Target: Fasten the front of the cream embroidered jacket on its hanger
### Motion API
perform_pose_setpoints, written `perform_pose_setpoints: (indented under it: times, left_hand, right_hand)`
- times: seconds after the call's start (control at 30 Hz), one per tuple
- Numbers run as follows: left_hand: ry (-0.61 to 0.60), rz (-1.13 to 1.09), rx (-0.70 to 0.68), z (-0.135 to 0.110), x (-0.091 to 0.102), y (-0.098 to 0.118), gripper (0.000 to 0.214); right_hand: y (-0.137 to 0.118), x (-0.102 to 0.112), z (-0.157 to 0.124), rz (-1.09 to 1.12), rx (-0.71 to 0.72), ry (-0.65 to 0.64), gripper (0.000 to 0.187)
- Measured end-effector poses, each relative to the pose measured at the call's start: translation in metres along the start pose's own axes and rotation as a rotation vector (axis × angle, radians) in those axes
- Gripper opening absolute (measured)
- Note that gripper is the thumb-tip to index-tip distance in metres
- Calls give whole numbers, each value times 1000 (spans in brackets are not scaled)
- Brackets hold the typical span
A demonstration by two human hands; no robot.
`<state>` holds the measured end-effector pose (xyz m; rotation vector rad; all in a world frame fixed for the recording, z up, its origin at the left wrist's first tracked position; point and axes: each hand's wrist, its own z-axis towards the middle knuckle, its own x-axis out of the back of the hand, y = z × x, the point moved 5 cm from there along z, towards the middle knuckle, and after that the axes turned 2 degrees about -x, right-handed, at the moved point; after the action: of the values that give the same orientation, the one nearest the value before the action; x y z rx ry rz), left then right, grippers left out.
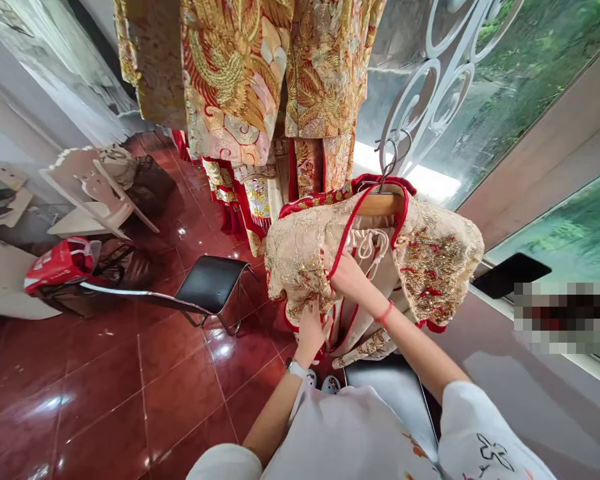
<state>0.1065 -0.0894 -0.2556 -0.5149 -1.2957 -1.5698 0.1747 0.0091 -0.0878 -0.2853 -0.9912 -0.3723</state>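
From my distance, I saw the beaded jacket (433, 273) hanging on a hanger (380, 204), near the window (520, 87) and directly before me. My left hand (311, 335) touched the lower part of one sleeve (296, 257), while my right hand (349, 275) reached inside the jacket front. I judged the step in hand to be handling this sleeve from two sides. Whether the fingers of either hand gripped it, I could not tell. The next move called for a gentle touch, because the beadwork looked delicate.

Fingertips of the right hand (349, 275) are hidden within the beige jacket (297, 250), frame centre; gold robes (233, 73) run off the top edge; a patch (565, 317) at far right is pixelated.
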Motion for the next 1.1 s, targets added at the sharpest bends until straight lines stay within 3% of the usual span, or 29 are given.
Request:
perform_pose_setpoints:
  times: [0.03, 0.1, 0.17, 0.23, 0.3, 0.4, 0.47, 0.53, 0.6, 0.73, 0.8, 0.93, 1.1]
  left_hand:
    - [66, -14, -13, -9, 5, -3, 58]
    - [231, -38, -21, -20, 16, -10, 57]
    - [342, -45, -31, -16, 21, -13, 58]
    - [334, -20, -38, 2, 19, -13, 63]
    - [266, 16, -34, 23, 13, -14, 63]
    - [182, 41, -29, 42, 13, -19, 51]
    - [86, 44, -40, 41, 17, -19, 46]
    - [-42, 37, -53, 34, 22, -12, 46]
    - [-124, -14, -87, 24, 28, 9, 45]
    - [-84, -257, -230, 21, 35, 67, 44]
    - [-87, -341, -232, 27, 29, 79, 46]
    - [-181, -289, -86, 37, 3, 65, 45]
    - [-165, -305, -188, 45, -8, 61, 23]
  right_hand:
    - [3, 11, -35, -33, -107, 122, 24]
    - [21, 32, -114, -193, -499, 435, 22]
    - [42, 39, -186, -371, -875, 609, 27]
    - [69, 32, -227, -415, -1077, 530, 37]
    - [97, 23, -243, -388, -1146, 388, 34]
    - [122, 22, -249, -320, -1132, 231, 20]
    - [119, 28, -248, -251, -1092, 123, 19]
    - [100, 32, -242, -172, -1065, 25, 23]
    - [70, 31, -222, -89, -1001, -33, 25]
    - [7, 16, -161, 58, -711, -43, 25]
    - [-3, 2, -147, 77, -701, -121, 25]
    - [7, -24, -154, 58, -796, -320, 22]
    - [12, -36, -154, 85, -792, -356, 15]
